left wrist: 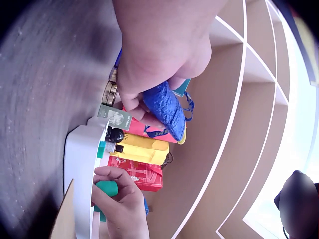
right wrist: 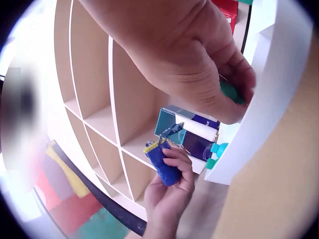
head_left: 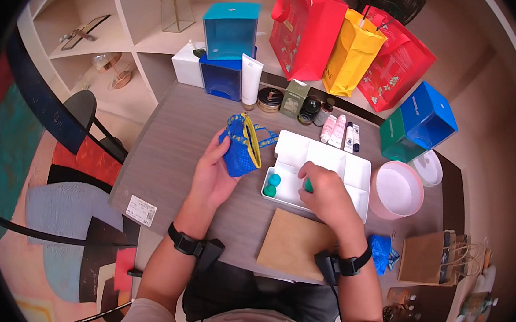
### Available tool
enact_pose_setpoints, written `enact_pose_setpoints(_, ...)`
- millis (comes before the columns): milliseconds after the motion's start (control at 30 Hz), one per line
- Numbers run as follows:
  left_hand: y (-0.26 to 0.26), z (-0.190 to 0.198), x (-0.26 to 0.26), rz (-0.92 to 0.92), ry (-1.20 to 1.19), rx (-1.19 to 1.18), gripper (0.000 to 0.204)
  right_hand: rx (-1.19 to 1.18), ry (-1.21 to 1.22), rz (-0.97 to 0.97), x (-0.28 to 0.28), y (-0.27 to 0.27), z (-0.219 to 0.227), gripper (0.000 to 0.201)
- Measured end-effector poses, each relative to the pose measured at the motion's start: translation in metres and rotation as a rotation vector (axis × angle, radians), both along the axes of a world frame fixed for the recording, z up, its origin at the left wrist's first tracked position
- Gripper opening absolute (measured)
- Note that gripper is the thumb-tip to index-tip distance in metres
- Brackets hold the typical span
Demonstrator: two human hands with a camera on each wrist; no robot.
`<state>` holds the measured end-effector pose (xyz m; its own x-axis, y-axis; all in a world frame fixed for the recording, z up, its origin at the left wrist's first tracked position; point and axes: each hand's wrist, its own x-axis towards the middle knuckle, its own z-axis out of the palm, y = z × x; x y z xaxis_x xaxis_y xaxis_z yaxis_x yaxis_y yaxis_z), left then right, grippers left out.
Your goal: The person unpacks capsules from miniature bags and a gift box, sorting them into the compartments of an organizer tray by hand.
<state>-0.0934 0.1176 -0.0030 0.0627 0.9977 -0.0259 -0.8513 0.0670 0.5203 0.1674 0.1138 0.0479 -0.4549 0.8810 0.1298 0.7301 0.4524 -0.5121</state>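
Observation:
In the head view my left hand holds up a small blue bag with a yellow-edged zip and patterned handles, its fingers curled round one side. My right hand is over the white compartment tray. Between its thumb and fingers it pinches a small green rounded piece, partly hidden by the fingers. Two more teal-green pieces lie in the tray's near left compartment.
Behind the tray stand a white tube, jars, a green box and small tubes. A pink round container is right of the tray. In front lie a brown paper sheet and a blue bundle. Gift bags stand at the back.

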Motion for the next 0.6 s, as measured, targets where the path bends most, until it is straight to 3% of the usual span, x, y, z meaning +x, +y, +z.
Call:
enact_pose_setpoints(200,0.001,0.002,0.001,0.000,-0.017,0.003,0.040,-0.015,-0.218,0.007,-0.010,-0.003,0.006,0.031)
enact_pose_setpoints(533,-0.004,0.015,0.005,-0.061,-0.005,0.048,0.044,-0.041,-0.105,0.003,-0.022,0.005,0.004,0.032)
enact_pose_setpoints(600,-0.006,0.019,0.005,-0.089,-0.002,0.065,0.046,0.106,-0.139,-0.036,-0.026,0.006,-0.001,0.031)
